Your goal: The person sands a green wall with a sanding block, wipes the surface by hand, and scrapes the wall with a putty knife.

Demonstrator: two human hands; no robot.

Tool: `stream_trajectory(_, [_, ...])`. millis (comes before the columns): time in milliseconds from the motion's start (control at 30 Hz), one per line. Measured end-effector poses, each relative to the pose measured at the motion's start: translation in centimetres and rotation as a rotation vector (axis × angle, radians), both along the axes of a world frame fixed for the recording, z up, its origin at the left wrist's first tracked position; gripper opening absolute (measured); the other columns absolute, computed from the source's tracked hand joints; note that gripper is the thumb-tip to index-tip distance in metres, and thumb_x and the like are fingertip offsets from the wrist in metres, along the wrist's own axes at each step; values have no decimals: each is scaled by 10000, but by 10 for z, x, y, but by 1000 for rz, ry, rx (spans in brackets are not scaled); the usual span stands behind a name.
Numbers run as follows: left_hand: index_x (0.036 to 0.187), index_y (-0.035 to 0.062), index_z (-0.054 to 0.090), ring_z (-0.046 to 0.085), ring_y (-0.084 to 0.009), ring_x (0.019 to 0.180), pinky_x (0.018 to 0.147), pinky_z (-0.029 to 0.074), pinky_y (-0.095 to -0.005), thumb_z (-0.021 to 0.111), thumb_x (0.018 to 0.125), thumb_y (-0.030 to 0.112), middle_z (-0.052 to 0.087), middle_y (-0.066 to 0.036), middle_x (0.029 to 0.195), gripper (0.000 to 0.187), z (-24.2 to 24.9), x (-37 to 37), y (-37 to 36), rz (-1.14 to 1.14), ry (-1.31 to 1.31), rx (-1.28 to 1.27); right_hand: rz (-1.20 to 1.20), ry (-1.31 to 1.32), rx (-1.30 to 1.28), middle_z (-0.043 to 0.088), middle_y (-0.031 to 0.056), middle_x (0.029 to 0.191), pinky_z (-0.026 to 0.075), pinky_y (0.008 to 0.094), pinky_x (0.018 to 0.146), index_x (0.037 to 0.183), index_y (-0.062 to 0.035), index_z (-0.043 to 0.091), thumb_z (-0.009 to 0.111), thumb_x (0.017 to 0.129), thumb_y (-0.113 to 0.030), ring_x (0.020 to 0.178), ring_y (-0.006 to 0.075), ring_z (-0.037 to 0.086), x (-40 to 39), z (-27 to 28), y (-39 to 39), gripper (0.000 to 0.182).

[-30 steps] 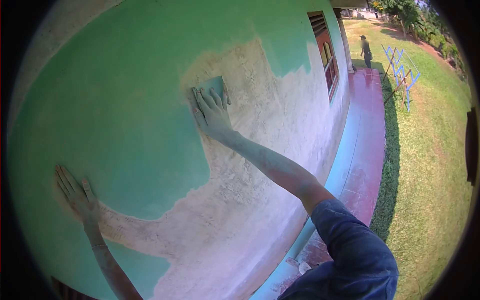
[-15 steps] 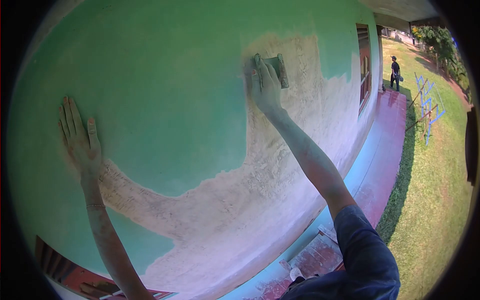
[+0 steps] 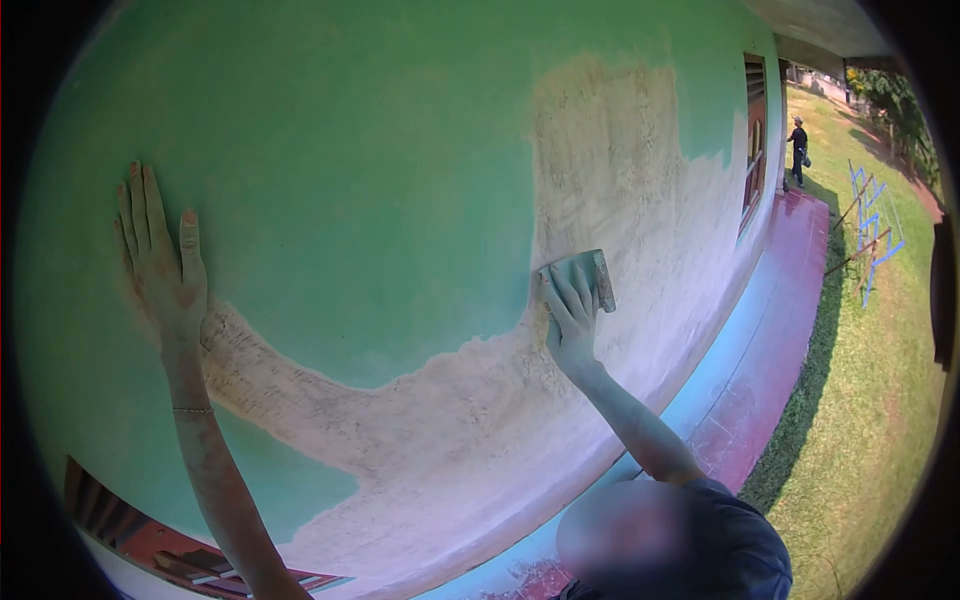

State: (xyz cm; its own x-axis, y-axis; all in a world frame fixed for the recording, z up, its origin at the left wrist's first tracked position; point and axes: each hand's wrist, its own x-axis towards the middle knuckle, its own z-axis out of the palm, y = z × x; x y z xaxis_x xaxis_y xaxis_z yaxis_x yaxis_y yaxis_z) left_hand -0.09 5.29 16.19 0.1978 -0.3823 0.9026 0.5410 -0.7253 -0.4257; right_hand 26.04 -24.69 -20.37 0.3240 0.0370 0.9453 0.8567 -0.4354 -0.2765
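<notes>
My left hand (image 3: 165, 275) lies flat against the green painted wall (image 3: 380, 200), fingers stretched and thumb apart, holding nothing. A thin bracelet (image 3: 192, 410) circles that wrist. My right hand (image 3: 572, 325) presses a flat, grey-green sanding block (image 3: 603, 280) with a worn, rough edge against the wall. It is at the left border of a bare, whitish scraped patch (image 3: 610, 150), right beside the green paint. Pale dust coats both hands and forearms. The block's face against the wall is hidden.
A shuttered window (image 3: 753, 140) is set in the wall at right, and another window frame (image 3: 150, 540) at lower left. A red-and-blue walkway (image 3: 760, 340) runs along the wall's foot. On the grass stand blue metal frames (image 3: 870, 235); a person (image 3: 798, 150) stands farther off.
My right hand has moved down the wall with the sanding block, from near the top of the scraped patch to its middle. My left hand stays flat in place.
</notes>
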Motion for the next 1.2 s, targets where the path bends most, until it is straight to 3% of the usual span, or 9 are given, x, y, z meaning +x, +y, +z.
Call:
stream_trajectory(133, [1608,132,319,290,-266,1537,1258,224,-446,306,1104,476,330,-46,1660,610,-1,-1,-1,51,-11,12,-2,142,-52,478,91,1561,134,672,1185,1446,-94,579,549,841,5,1505,460,263,-33,-73,22,614])
stream_trajectory(233, [1609,143,321,291,-261,1536,1257,226,-442,291,1108,477,336,-39,1657,603,-2,1,-4,51,-11,17,-56,164,-2,493,75,1550,126,647,1181,1434,-101,590,562,804,8,1489,457,269,-47,-81,36,639])
stream_trajectory(433, [1599,151,347,289,-266,1537,1260,194,-479,313,1106,461,364,-23,1644,584,0,3,5,-22,8,54,-110,193,48,557,74,1465,149,603,1174,1355,-134,662,543,772,73,1424,441,321,-54,-32,38,630])
stream_trajectory(833, [1602,175,346,289,-274,1536,1254,195,-509,278,1097,520,367,-25,1641,615,1,5,13,-5,-5,90,-127,172,48,571,46,1455,152,563,1157,1324,-148,688,543,773,67,1403,408,348,-47,-31,39,609])
stream_trajectory(933, [1601,177,348,297,-272,1533,1253,200,-511,284,1097,518,369,-26,1639,612,1,6,12,-18,8,100,-110,197,4,547,7,1479,134,565,1147,1378,-185,648,567,739,60,1432,388,310,-52,-47,38,689])
stream_trajectory(1200, [1593,168,363,315,-263,1525,1246,216,-523,306,1097,497,388,-38,1627,597,2,5,14,-25,15,105,-154,189,16,607,4,1442,140,522,1152,1347,-113,663,533,765,86,1405,340,380,-53,-31,42,629])
